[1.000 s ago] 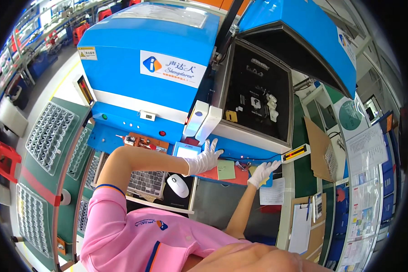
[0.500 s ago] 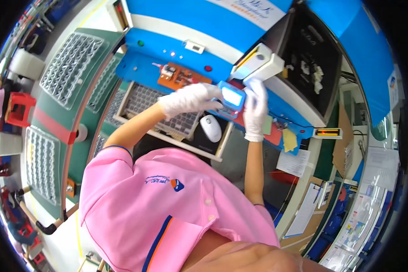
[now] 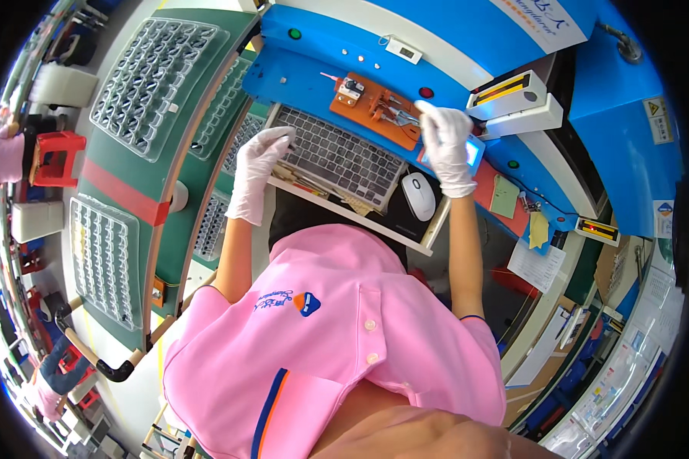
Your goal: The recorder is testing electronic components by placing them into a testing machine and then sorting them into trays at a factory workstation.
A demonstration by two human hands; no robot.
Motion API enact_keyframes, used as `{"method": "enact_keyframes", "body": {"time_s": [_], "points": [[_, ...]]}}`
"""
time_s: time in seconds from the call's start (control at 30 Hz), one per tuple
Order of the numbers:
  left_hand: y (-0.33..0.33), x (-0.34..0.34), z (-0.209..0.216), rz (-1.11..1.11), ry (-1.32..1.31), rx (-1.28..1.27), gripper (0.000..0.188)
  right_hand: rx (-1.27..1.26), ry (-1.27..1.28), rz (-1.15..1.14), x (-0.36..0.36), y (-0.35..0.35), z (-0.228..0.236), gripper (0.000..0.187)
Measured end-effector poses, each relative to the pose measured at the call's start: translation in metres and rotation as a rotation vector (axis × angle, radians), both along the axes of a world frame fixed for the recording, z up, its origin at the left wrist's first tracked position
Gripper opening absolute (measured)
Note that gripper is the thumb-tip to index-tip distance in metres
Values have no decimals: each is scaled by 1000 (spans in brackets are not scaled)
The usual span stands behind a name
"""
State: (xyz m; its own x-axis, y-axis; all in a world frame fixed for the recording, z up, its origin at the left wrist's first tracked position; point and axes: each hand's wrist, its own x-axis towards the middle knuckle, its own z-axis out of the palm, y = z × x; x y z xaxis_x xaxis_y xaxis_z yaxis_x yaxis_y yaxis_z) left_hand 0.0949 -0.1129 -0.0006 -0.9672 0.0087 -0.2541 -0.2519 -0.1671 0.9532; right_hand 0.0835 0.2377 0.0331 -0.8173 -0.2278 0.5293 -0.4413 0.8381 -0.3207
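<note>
My left hand (image 3: 256, 170), in a white glove, is held over the left end of a keyboard (image 3: 348, 157). Its fingertips are pinched together, with a small dark bit showing at them that is too small to name. My right hand (image 3: 448, 149), gloved as well, hovers in front of a small blue device with a lit screen (image 3: 474, 152), partly covering it. One of its fingers stretches out toward an orange fixture (image 3: 367, 115) with metal clamps; I see nothing held there.
A white mouse (image 3: 419, 196) lies right of the keyboard in the drawer. Clear plastic trays (image 3: 153, 84) with rows of small parts stand on the green table at left. Yellow paper (image 3: 538, 229) and white bins (image 3: 517, 107) are on the right. Other people sit far left.
My left hand has moved left, away from the lit device to the keyboard's left end. My right hand now covers part of that device. The view has shifted, showing more at left.
</note>
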Motion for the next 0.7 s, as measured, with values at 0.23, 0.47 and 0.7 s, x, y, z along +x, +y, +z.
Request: {"method": "enact_keyframes", "body": {"time_s": [0.23, 0.47, 0.7], "points": [[25, -29, -2, -102, 81, 29, 33, 265, 175, 56, -40, -56, 17, 28], [79, -63, 9, 24, 555, -365, 30, 230, 18, 192, -85, -86, -28, 33], [111, -96, -19, 67, 976, -830, 25, -105, 179, -3, -44, -48, 17, 33]]}}
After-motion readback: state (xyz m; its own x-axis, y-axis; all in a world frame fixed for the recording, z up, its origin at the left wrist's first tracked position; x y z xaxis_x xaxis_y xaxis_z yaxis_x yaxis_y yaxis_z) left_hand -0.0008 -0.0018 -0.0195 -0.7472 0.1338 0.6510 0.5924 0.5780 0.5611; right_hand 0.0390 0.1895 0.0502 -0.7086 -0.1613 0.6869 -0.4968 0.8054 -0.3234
